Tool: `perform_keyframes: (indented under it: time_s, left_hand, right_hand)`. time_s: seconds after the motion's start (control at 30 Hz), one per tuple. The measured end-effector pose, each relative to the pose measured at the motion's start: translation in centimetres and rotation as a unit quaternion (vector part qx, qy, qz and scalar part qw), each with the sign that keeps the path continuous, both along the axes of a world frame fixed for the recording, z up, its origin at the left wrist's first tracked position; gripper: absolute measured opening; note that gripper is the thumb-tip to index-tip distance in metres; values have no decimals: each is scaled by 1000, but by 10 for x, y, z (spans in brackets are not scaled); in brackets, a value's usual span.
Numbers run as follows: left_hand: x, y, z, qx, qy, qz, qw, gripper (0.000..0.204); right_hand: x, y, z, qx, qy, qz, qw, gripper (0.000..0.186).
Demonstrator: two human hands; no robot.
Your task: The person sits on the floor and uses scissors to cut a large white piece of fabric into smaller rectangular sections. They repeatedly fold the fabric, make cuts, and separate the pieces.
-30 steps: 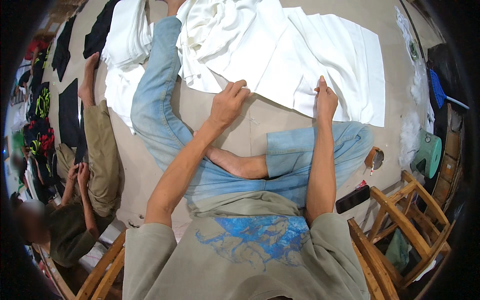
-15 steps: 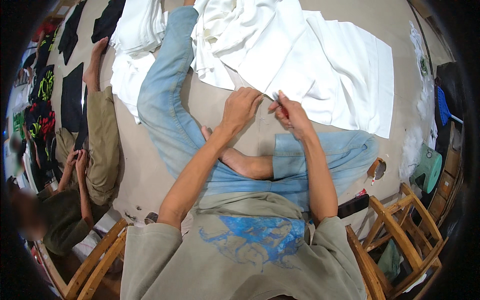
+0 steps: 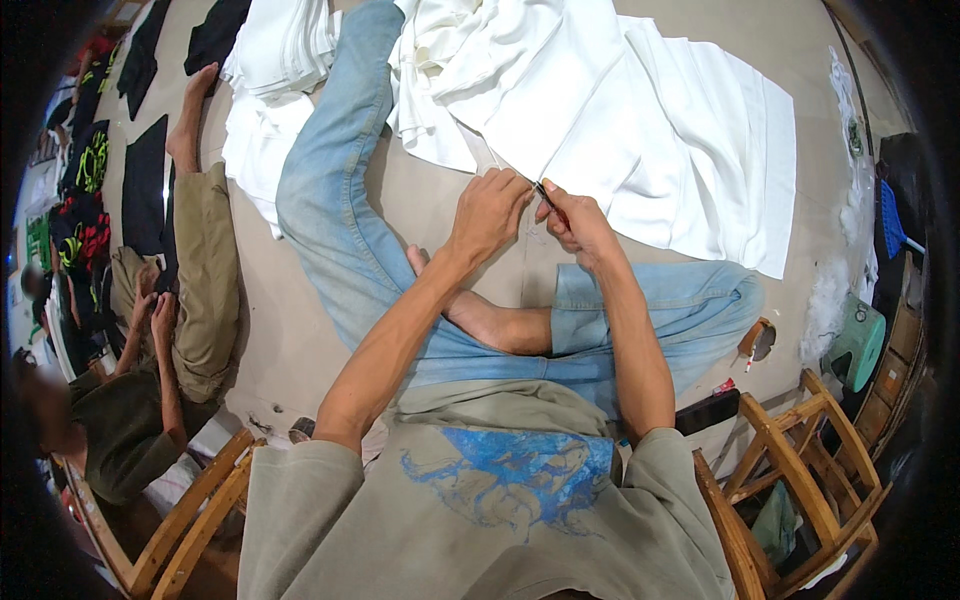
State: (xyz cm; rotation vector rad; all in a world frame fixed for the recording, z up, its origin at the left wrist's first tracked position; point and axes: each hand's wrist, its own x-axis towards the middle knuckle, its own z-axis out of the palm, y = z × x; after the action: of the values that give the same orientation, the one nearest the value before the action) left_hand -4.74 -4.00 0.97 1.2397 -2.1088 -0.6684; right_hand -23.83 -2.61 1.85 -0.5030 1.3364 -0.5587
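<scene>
My left hand is closed in a pinch on a narrow white edge or strand of the white cloth spread in front of me. What lies between its fingertips is mostly hidden. Wrapped in my right hand is a pair of small thread snips, red at the handle with a dark tip. That tip points at my left fingertips and appears to touch or nearly touch them. Both hands are close together over the floor, just short of the cloth, between my legs in blue jeans.
Folded white cloths are stacked beyond my left leg. At left, another person sits handling a black cloth piece. Wooden stools stand at my lower right, near a dark phone-like slab and a green stool.
My right hand has moved slightly left, bringing the snips against my left fingertips. The snips' tip now points left instead of upward. The cloth shifts slightly in view.
</scene>
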Motion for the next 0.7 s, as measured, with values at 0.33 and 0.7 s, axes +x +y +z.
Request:
perform_keyframes:
  time_s: [0.33,0.7]
  left_hand:
    - [0,0,-2,-2,-15,-1,1000,12]
    - [2,0,-2,3,-29,-9,1000,8]
  right_hand:
    - [-1,1,-2,-4,-12,-7,1000,49]
    - [1,0,-1,3,-3,-5,1000,48]
